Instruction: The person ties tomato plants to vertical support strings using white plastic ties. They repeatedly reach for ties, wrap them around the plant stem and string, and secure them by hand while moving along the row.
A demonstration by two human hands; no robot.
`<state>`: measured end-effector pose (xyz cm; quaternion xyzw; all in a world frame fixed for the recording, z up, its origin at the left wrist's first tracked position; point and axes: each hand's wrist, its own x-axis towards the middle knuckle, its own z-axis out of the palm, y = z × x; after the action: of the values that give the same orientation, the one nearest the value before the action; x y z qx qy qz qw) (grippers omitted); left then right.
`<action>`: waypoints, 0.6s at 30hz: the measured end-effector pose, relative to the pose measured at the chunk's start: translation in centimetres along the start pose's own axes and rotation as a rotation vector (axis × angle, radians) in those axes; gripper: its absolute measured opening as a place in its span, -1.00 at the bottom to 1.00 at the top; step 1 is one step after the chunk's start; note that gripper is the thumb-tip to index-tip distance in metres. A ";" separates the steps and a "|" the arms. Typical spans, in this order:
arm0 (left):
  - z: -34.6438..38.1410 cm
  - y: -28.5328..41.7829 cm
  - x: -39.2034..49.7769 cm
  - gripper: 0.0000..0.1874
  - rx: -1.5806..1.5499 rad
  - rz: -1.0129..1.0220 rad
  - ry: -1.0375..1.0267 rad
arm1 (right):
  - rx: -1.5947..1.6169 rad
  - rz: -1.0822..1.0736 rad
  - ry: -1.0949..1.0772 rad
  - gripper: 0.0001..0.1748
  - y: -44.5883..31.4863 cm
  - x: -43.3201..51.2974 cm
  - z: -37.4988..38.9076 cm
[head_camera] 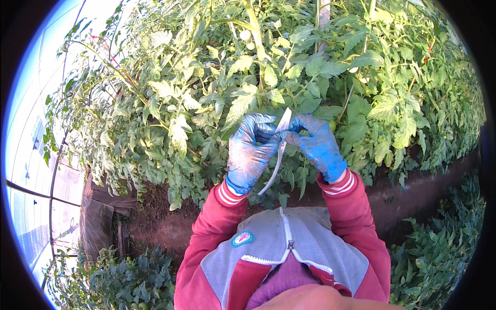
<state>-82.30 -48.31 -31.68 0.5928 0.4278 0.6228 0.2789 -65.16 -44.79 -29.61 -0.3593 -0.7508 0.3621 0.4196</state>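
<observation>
In blue, soil-stained gloves, my hands meet in front of my chest at the edge of the tomato plants (240,102). A thin white strip (285,119) passes between them; whether it is plastic or cloth I cannot tell. My left hand (252,153) pinches it from one side with curled fingers. From the other side my right hand (319,145) grips it between thumb and fingers. One end points up toward the leaves, while the longer tail hangs down in a curve. Just beyond my right hand, a green tomato (332,124) shows among the foliage.
A thick stem (255,33) with pale green tomatoes (245,35) rises ahead. Red ties (112,58) hang among the left-hand vines. Bare soil (166,228) runs between the plant rows, with more plants (131,279) behind me. The greenhouse's translucent wall (29,155) stands left.
</observation>
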 end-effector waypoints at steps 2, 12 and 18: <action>0.0 0.1 0.0 -0.66 0.018 0.000 0.016 | -0.028 -0.032 0.026 -0.83 0.1 0.0 0.3; -0.1 0.9 -1.1 -0.67 0.272 -0.031 0.071 | -0.032 -0.025 -0.009 -0.84 -0.1 -0.6 0.8; -2.7 0.2 0.1 -0.70 0.036 -0.103 0.193 | 0.525 0.005 -0.261 -0.81 -0.4 -1.1 -1.5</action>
<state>-84.97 -48.90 -31.28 0.5121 0.4935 0.6542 0.2574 -63.53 -45.56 -29.12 -0.1908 -0.6781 0.5882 0.3972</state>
